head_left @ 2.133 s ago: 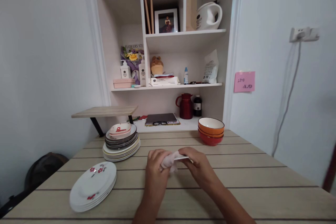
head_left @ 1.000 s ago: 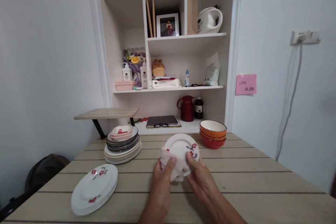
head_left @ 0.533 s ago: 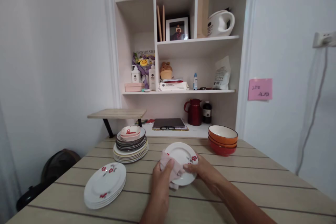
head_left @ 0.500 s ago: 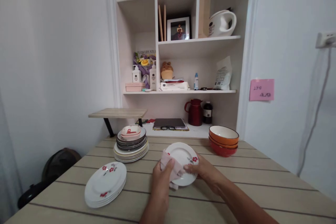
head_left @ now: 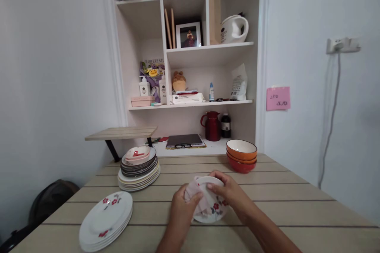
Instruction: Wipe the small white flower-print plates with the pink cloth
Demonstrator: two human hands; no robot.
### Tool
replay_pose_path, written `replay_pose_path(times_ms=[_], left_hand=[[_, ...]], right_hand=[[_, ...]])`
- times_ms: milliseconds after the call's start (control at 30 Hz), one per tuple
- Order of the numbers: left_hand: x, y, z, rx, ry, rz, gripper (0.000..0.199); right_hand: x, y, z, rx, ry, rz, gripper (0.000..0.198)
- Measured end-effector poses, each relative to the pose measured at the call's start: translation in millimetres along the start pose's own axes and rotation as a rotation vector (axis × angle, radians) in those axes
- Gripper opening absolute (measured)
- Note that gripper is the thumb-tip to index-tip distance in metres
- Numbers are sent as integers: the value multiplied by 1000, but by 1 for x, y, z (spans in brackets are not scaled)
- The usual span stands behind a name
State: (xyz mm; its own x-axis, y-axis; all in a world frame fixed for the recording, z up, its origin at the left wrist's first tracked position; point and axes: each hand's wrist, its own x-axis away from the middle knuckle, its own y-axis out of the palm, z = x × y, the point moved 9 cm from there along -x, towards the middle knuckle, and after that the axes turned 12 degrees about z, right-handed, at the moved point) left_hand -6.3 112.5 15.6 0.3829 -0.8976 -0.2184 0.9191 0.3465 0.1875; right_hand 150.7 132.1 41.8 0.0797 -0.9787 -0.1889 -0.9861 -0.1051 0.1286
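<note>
A stack of white plates (head_left: 105,221) with red flowers lies at the near left of the worktop (head_left: 142,241), a pale plank surface with dark seams. To its right, in the near middle, a single plate (head_left: 213,199) is held over the planks, its face up and toward the viewer. It is round, white and glossy, with a plain rim; red flowers with grey leaves and stems sit on its near right part, and a small red mark shows at the far left, beside the cloth.

The left hand (head_left: 184,206) has its fingers closed on a thin, pale pink, crumpled cloth (head_left: 194,191), which is folded over the plate's left side, the thumb on top. The right hand (head_left: 230,191) grips the plate by its far right edge, thumb on the face; its fingers underneath are hidden.

Farther left stands a mixed pile (head_left: 139,174) of yellow-edged and dark-edged plates, topped by pink dishes (head_left: 137,154). Farther right are nested bowls (head_left: 242,154), orange above red. Beyond them, glasses (head_left: 183,146), a red jug (head_left: 212,127) and a dark bottle (head_left: 225,125) stand below the shelves (head_left: 208,47).
</note>
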Motion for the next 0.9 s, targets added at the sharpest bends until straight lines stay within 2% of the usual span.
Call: replay_pose_path(times_ms=[133,300,433,567,700,767,900], left_hand=[[4,5,-1,-7,-16,-30,35],[11,7,-6,207,-157,-23,53],[12,11,-12,321,-254,-13,55],[10,14,-17,434,-315,-29,56],[10,15,-21,475,-332,-45,54],[8,11,-23,459,-322,-18,52],[4,5,-26,430,-297,10,51]], right_hand=[[2,1,-2,10,-30,-3,23],[3,3,-2,-153,-33,104,26],[3,1,12,-364,46,242,39],[4,7,33,-510,154,305,52],[4,10,44,-597,199,358,56],[1,12,43,-576,201,316,55],[-3,17,30,-403,157,100,54]])
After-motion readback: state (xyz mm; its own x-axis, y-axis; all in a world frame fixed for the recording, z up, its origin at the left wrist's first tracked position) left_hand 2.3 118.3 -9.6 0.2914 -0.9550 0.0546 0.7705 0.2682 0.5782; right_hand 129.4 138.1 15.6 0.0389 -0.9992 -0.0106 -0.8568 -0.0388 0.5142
